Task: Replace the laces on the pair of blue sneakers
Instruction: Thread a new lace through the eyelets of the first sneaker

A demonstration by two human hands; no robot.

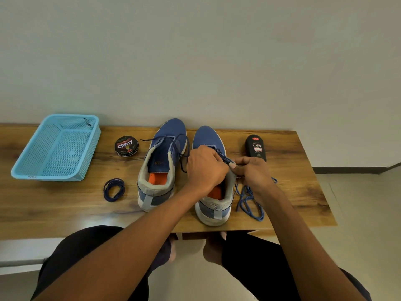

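2 blue sneakers stood side by side on the wooden surface (65, 213), toes to the wall. Left sneaker (161, 166) carried a loose dark lace (184, 153). Both hands worked over the right sneaker (213, 200): left hand (205, 168) with its grip curled over the tongue area, right hand (251, 170) with its grip pinched on a blue lace end at the eyelets. Loose blue lace (249, 200) lay heaped just right of that sneaker. Coiled dark lace (114, 190), polish tin (126, 146), black bottle (256, 148) and light-blue basket (57, 148) sat on the surface.
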